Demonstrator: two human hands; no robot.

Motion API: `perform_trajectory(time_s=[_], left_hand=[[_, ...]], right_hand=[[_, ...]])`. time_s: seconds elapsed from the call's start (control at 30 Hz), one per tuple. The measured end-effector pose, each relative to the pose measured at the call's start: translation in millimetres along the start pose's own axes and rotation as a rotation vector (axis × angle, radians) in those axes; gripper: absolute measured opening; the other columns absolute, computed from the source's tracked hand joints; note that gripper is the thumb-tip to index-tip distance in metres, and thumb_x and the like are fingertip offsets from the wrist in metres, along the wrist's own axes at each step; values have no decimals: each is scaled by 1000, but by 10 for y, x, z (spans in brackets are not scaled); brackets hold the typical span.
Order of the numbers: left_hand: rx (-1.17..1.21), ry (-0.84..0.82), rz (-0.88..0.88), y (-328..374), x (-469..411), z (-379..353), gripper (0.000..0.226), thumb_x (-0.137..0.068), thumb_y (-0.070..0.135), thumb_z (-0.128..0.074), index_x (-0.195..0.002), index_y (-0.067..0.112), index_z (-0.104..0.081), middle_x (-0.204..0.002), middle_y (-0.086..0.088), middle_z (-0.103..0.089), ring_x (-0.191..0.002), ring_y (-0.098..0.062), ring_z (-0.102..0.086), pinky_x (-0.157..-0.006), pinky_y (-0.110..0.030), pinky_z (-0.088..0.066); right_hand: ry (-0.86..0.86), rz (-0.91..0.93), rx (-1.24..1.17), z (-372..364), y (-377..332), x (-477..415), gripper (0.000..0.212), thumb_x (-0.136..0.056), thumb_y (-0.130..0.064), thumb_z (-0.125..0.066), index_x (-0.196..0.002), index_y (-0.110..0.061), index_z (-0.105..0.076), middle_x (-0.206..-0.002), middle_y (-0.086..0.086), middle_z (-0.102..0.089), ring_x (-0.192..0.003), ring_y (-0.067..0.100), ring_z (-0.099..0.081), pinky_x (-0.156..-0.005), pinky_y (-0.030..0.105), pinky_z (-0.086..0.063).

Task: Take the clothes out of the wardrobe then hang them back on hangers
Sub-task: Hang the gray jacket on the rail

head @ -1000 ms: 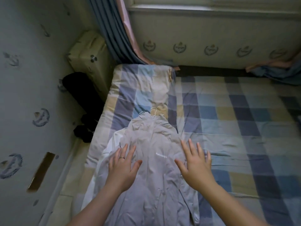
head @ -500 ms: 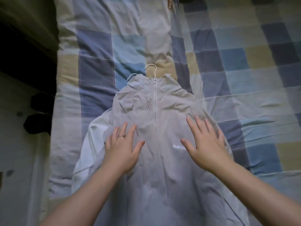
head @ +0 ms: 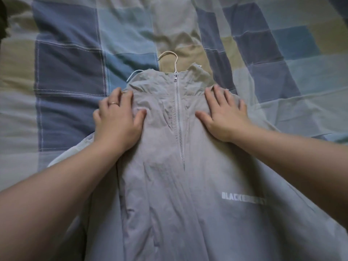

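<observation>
1. The grey jacket (head: pixel 169 185) lay front side up on the bed, with its collar pointing away from the person and its lower part running out of the bottom of the view.
2. The zipper (head: pixel 178 113) was closed up to the collar, and its pull lay at the top of the zip.
3. A cream hanger hook (head: pixel 170 59) protruded from the collar opening and rested on the checked bed cover (head: pixel 75 53).
4. A second, pale blue hook (head: pixel 132 75) showed just beside the left edge of the collar. The frame did not show which garment it belonged to.
5. The left hand (head: pixel 116 119) rested on the jacket's left shoulder area, just below the collar. Its thumb was spread wide towards the zipper, and its fingers bent slightly over the fabric without closing on it. A ring (head: pixel 113 103) sat on one finger.
6. The right hand (head: pixel 225 117) lay flat on the opposite shoulder area. Its fingers were straight and spread wide, its thumb pointed towards the zipper, and it held nothing.
7. The zipper ran between the two hands, which were well apart.
8. White printed lettering (head: pixel 243 198) lay on the chest panel below the right forearm.
9. A white garment edge (head: pixel 82 146) showed under the jacket on the left side, touching the bed cover.
</observation>
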State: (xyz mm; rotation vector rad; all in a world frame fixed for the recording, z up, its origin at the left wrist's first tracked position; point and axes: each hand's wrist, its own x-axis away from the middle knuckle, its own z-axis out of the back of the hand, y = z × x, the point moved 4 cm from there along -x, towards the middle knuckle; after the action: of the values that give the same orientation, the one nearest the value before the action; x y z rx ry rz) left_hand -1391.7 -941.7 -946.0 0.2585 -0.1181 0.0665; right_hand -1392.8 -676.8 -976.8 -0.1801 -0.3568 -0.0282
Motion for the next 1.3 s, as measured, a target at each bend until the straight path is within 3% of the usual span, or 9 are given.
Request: perform_trajectory(time_s=[0.1, 0.17, 0.3, 0.5, 0.63, 0.8, 0.93, 1.13, 1.3], left_hand=[[-4, 71, 94, -14, -105, -1, 52, -97, 47, -47, -142, 20, -41, -147, -13, -39, -133, -36, -30, -105, -50, -27], [-43, 113, 132, -22, -153, 56, 44, -97, 44, -49, -132, 18, -50, -136, -17, -48, -126, -37, -35, -100, -48, -31], [-9, 202, 88, 61, -100, 373, 24, -96, 30, -51, -114, 17, -61, -121, -16, -55, -116, -39, -41, -92, -47, -33], [227, 120, -83, 268, 215, 1238, 11, -89, 14, -58, -99, 12, -63, -97, -13, -60, -97, -38, -55, -79, -45, -44], [298, 8, -161, 531, 585, 2214, 9, -89, 16, -63, -98, 17, -62, -92, 2, -52, -93, -25, -56, -74, -36, -41], [409, -109, -256, 1018, 1287, 3515, 22, -83, 24, -76, -102, 20, -64, -95, 0, -55, -89, -13, -52, -75, -23, -33], [524, -152, -368, 1463, 1905, 4315, 21, -83, 39, -76, -97, 29, -64, -90, 7, -58, -78, -4, -52, -69, -22, -37], [555, -173, -573, 2180, 2565, 4950, 19, -91, 46, -64, -90, 28, -67, -78, 8, -60, -72, -9, -54, -65, -27, -40], [521, -171, -754, 2982, 3067, 5181, 15, -93, 45, -60, -87, 31, -62, -75, 17, -57, -71, -2, -54, -62, -11, -33]], right_hand=[[69, -35, 4, 53, 51, -174, 73, -94, -63, -29, -155, -28, -9, -161, 6, -17, -147, 29, -17, -114, 52, -16], [135, -24, 15, 168, 54, -199, 60, -96, -51, -39, -147, -21, -28, -142, 13, -41, -131, 35, -39, -104, 49, -29], [244, 26, 3, 510, 84, -45, 28, -96, -30, -45, -121, -18, -48, -118, 11, -54, -112, 36, -52, -88, 44, -38], [243, 96, -192, 1471, 120, 644, 4, -94, -20, -51, -93, -19, -55, -93, 3, -56, -95, 31, -57, -75, 38, -44], [248, 123, -241, 2370, 123, 1542, 7, -91, -16, -57, -86, -14, -60, -81, 0, -54, -83, 29, -58, -70, 40, -46], [314, 81, -311, 3495, 106, 2947, 5, -88, -11, -62, -87, -15, -65, -78, -5, -55, -76, 22, -56, -67, 30, -36], [405, 10, -373, 4147, 152, 4043, 7, -89, -10, -64, -91, -13, -70, -82, -2, -64, -76, 13, -55, -64, 18, -31], [614, -99, -448, 4663, 438, 5288, 7, -91, -16, -66, -89, -22, -69, -83, -9, -67, -78, 10, -60, -69, 25, -43], [743, -190, -441, 4907, 843, 6165, 6, -91, -14, -66, -92, -16, -71, -87, -6, -68, -82, 12, -62, -73, 24, -44]])
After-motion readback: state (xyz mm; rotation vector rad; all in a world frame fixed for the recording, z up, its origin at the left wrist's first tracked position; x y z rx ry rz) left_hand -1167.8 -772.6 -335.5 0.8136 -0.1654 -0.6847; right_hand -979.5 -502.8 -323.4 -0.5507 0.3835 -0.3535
